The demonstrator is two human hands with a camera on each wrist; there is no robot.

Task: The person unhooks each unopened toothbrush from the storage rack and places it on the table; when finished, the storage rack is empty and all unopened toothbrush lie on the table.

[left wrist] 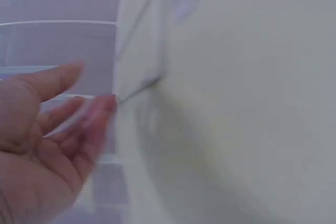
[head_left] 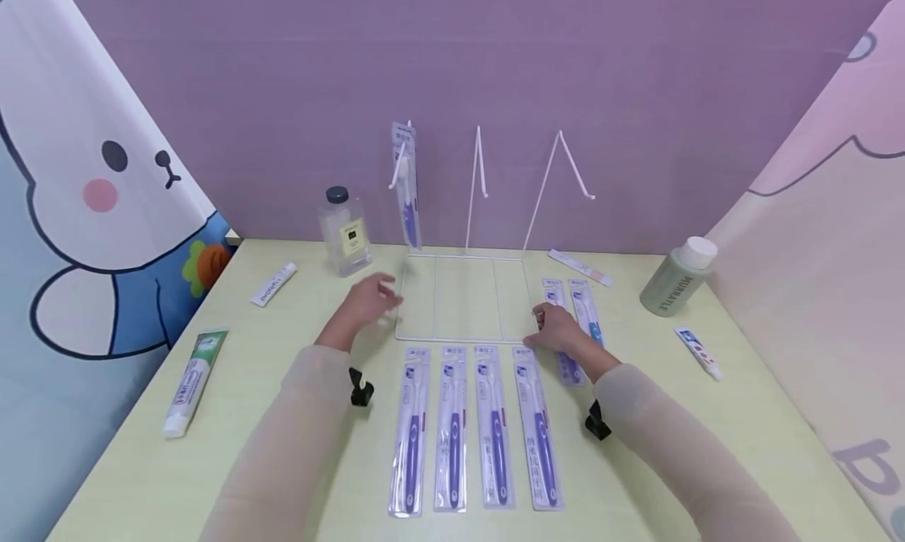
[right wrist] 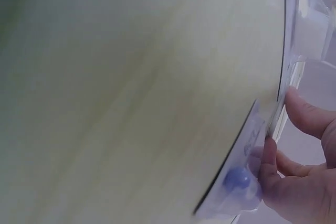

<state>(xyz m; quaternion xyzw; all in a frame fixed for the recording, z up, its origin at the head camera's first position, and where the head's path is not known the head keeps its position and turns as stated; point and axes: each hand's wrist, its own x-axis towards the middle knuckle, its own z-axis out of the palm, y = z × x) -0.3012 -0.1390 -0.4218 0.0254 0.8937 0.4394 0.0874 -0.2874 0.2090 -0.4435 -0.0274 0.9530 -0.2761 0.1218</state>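
A white wire display rack point(head_left: 467, 339) with three upright hooks stands mid-table. One packaged purple toothbrush point(head_left: 408, 204) hangs from its left hook. My left hand point(head_left: 369, 300) is beside the rack's left side, fingers loosely bent with nothing between them; in the left wrist view the hand point(left wrist: 58, 135) has its fingertips close to the wire. At the front right corner, my right hand point(head_left: 558, 330) holds the rack's wire between thumb and fingers, as the right hand point(right wrist: 304, 156) in its wrist view shows. Several packaged toothbrushes point(head_left: 452, 440) lie in a row before the rack.
Two more packaged toothbrushes point(head_left: 585, 310) lie right of the rack, near a slim packet point(head_left: 581, 268). A clear bottle point(head_left: 345, 232) stands back left, a green-grey bottle point(head_left: 675, 279) right. Toothpaste tubes point(head_left: 194, 385) lie toward both sides; a purple backdrop point(head_left: 636, 94) rises behind.
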